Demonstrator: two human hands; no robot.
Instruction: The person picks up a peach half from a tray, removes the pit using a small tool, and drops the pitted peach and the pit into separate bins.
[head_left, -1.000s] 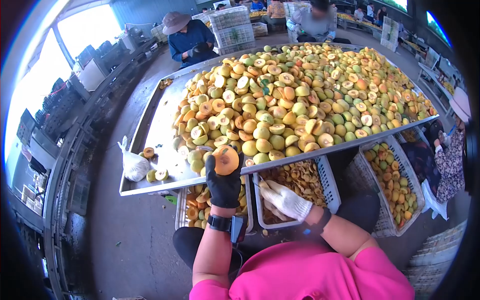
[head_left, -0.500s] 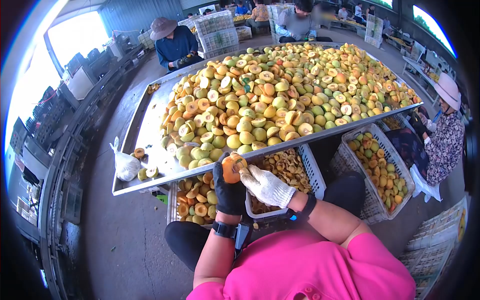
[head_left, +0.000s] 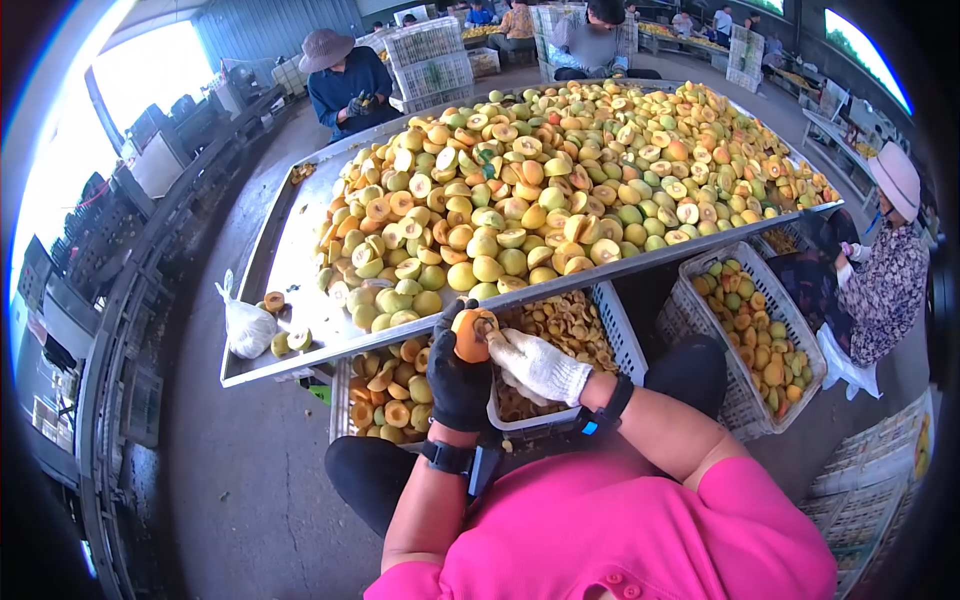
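My left hand, in a black glove, is closed round an orange-yellow peach half just before the front edge of a metal table. My right hand, in a white knitted glove, pinches at the right side of this fruit. Whatever its fingertips hold, if anything, is hidden. Many cut yellow-green peaches are heaped on the table. Below my hands stand a basket of thin fruit pieces and, to its left, a crate of halves.
A white plastic bag and a few halves lie at the table's left corner. Right of my knees stands a crate of peaches. Co-workers sit at the far side and at the right. Stacked crates stand behind.
The peach half has turned in my left hand, its cut face now angled more toward my right hand. My right fingers are curled in further. The view has shifted slightly.
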